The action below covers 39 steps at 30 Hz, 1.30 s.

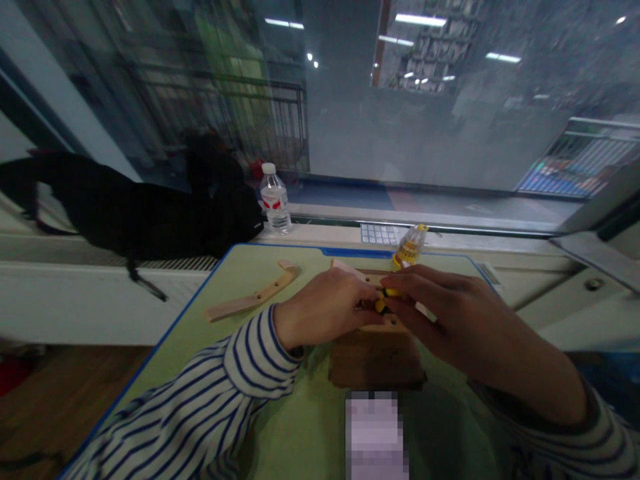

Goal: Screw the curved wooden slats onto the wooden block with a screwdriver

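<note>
While my left hand [325,308] and right hand [440,315] pinch the yellow part [387,293], it could slip onto the wooden block [375,360] beneath.

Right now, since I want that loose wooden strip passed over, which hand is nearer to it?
Left. The left hand sits just right of the wooden strip; the right hand lies farther right.

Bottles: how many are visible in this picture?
2. A water bottle stands on the sill beside the black bag; a small yellow bottle leans at the table's far edge. More may be hidden.
</note>
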Motion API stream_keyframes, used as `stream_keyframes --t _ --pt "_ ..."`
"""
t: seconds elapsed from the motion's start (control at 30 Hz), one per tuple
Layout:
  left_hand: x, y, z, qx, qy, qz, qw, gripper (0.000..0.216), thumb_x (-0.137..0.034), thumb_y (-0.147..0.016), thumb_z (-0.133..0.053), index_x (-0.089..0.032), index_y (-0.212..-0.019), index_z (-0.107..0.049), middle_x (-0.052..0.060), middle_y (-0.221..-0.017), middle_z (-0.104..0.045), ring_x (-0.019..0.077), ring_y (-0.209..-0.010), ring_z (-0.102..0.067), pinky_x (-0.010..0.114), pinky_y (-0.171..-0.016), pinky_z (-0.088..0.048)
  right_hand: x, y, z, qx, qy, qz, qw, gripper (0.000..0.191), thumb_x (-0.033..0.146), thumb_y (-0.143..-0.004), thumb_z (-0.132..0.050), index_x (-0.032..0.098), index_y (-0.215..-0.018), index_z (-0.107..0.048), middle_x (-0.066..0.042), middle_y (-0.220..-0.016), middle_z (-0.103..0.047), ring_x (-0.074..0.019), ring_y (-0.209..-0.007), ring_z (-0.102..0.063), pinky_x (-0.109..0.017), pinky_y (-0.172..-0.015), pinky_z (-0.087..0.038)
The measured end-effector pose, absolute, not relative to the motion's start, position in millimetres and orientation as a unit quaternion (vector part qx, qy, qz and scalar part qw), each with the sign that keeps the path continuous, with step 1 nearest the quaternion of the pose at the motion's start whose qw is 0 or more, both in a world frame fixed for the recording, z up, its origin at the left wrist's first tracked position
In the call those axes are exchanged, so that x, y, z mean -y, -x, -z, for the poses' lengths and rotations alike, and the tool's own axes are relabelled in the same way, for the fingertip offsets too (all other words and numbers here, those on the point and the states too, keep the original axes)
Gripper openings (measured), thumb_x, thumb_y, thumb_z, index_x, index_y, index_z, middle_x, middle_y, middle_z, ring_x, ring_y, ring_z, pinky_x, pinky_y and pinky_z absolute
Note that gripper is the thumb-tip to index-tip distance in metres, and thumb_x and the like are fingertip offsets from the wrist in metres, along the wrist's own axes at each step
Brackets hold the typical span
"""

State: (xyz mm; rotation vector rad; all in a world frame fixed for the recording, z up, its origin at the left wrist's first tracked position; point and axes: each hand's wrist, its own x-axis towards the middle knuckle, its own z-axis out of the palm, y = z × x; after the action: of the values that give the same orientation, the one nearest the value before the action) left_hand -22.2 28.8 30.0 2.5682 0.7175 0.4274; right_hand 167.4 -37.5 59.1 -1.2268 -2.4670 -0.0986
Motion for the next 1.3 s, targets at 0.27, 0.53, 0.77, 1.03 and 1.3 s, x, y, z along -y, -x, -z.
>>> stream_keyframes --t 0.27,0.53,0.77,1.03,1.3 --pt "-29.3 21.4 -27.8 -0.244 -0.933 -0.156 0.214 0.018 -0.031 -0.089 -0.057 -0.018 -0.087 -0.069 0.004 -0.088 -0.069 0.0155 -0.084 -0.062 0.024 -0.074 -0.043 38.4 -170.8 -57.5 0.891 0.404 0.040 0.203 0.031 0.022 -0.094 -0.045 0.022 -0.124 -0.052 -0.007 -0.124 -0.064 -0.0216 -0.101 -0.066 -0.040 -0.086 -0.055" --pt "-31.2 23.2 -27.5 -0.249 -0.932 -0.143 0.221 0.020 -0.032 -0.089 -0.057 -0.017 -0.088 -0.069 0.004 -0.088 -0.068 0.0161 -0.085 -0.062 0.025 -0.074 -0.044 34.8 -168.5 -53.7 0.893 0.398 0.046 0.205 0.015 0.021 -0.094 -0.046 0.020 -0.098 -0.061 -0.008 -0.120 -0.066 -0.0236 -0.101 -0.066 -0.042 -0.087 -0.055" --pt "-30.9 22.9 -26.9 -0.248 -0.927 -0.144 0.240 0.017 -0.029 -0.089 -0.056 -0.018 -0.089 -0.069 0.003 -0.089 -0.068 0.0154 -0.085 -0.062 0.024 -0.073 -0.044 38.2 -168.8 -53.7 0.887 0.408 0.054 0.209 0.018 0.022 -0.094 -0.045 0.022 -0.103 -0.060 -0.006 -0.116 -0.068 -0.0225 -0.096 -0.068 -0.041 -0.082 -0.056" --pt "-31.9 23.9 -26.6 -0.237 -0.929 -0.145 0.244 0.018 -0.028 -0.090 -0.055 -0.020 -0.095 -0.071 0.004 -0.093 -0.069 0.0161 -0.089 -0.062 0.026 -0.079 -0.045 34.9 -168.2 -54.1 0.886 0.411 0.051 0.209 0.024 0.027 -0.096 -0.044 0.021 -0.112 -0.061 -0.007 -0.113 -0.069 -0.0222 -0.094 -0.068 -0.041 -0.082 -0.056" --pt "-33.4 24.2 -25.5 -0.227 -0.928 -0.143 0.260 0.016 -0.026 -0.090 -0.056 -0.018 -0.091 -0.070 0.003 -0.092 -0.069 0.0149 -0.087 -0.062 0.024 -0.076 -0.044 37.9 -166.2 -55.2 0.884 0.417 0.048 0.207 0.025 0.027 -0.096 -0.043 0.019 -0.109 -0.063 -0.009 -0.111 -0.069 -0.0233 -0.096 -0.067 -0.042 -0.084 -0.055"
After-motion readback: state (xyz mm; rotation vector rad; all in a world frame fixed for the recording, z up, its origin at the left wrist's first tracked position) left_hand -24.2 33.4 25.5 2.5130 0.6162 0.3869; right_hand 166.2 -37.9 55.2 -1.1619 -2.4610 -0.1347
